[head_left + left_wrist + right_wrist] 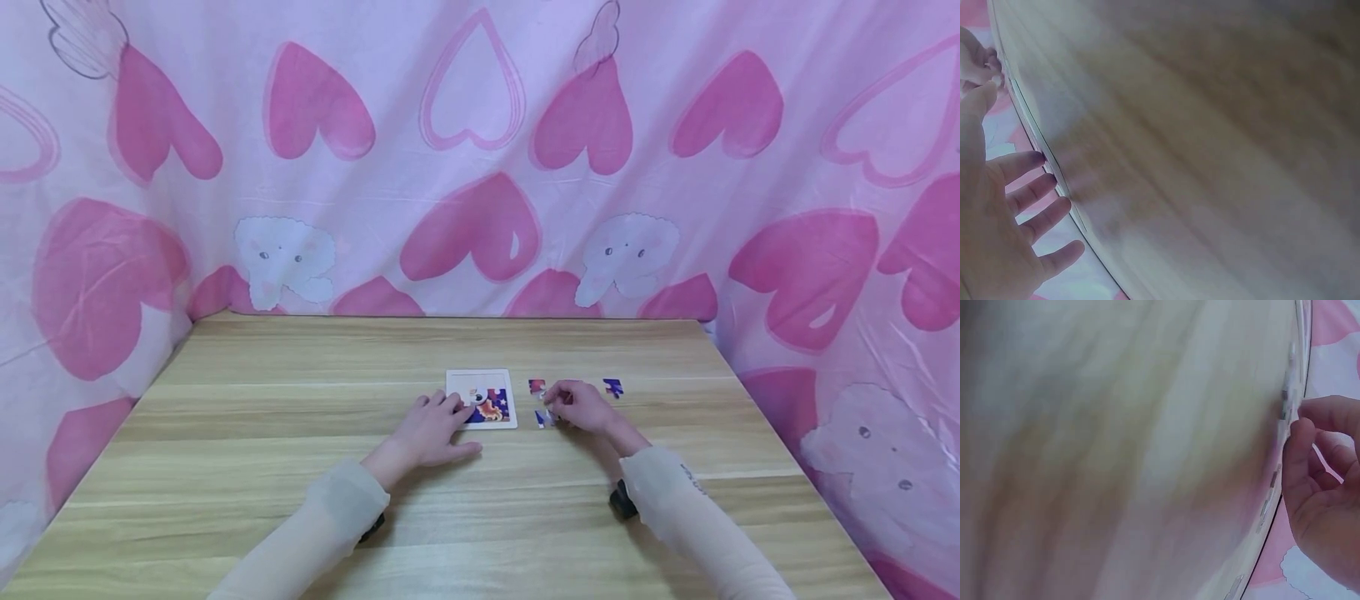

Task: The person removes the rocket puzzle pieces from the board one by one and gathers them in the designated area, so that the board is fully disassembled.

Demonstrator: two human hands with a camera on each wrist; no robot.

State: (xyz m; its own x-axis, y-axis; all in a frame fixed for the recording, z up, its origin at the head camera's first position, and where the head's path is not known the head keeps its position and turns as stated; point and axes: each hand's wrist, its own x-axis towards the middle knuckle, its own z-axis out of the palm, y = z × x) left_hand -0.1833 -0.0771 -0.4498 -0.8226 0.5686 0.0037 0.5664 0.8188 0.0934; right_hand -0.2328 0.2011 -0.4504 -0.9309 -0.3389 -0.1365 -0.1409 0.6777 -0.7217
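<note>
A small white-framed jigsaw puzzle (492, 407) lies on the table, its lower part filled with a purple and orange picture and its upper left blank. My left hand (431, 429) rests at its left edge, fingers spread and fingertips touching it. To the right, my right hand (581, 406) pinches a small puzzle piece between thumb and index finger; the fingers mostly hide it. In the right wrist view, the right hand's thumb and index fingertips (1302, 423) meet just above the tabletop. Close beside it lie a red-and-purple piece (536, 387) and a purple-and-white piece (542, 419).
Another purple puzzle piece (613, 387) lies right of the right hand. The wood-grain table (300, 367) reaches back to a pink curtain (390, 183) with hearts, which also hangs along both sides.
</note>
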